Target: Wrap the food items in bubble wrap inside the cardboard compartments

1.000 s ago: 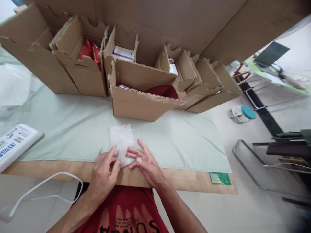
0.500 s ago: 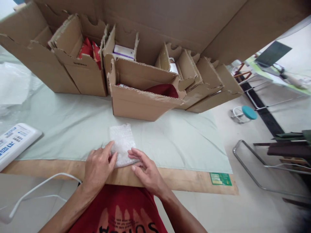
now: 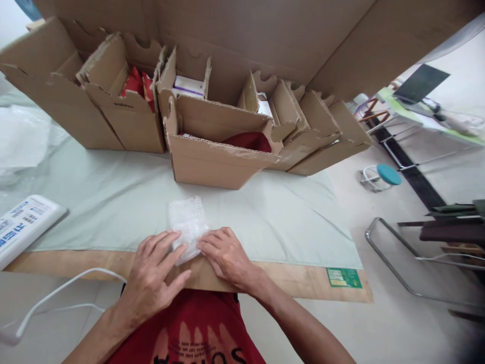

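A small clear bubble-wrap pouch point(image 3: 188, 221) lies on the pale green cloth point(image 3: 113, 202) near the table's front edge. My left hand point(image 3: 153, 275) rests on the pouch's near left corner with fingers stretched flat over it. My right hand point(image 3: 225, 255) sits at the pouch's near right edge, fingers curled down and pressed on it. Whatever is inside the pouch I cannot make out.
A row of open cardboard boxes point(image 3: 212, 146) stands behind the pouch, some holding red packets point(image 3: 136, 83) and white cartons point(image 3: 188, 85). A white device point(image 3: 22, 227) with a cable point(image 3: 64, 293) lies at left. Crumpled plastic point(image 3: 18, 136) is far left. A stool point(image 3: 382, 174) and metal frames stand on the floor right.
Both hands have slid toward me onto the pouch's near end. The left fingers now lie flat across its corner, and the right fingers have curled down on its edge.
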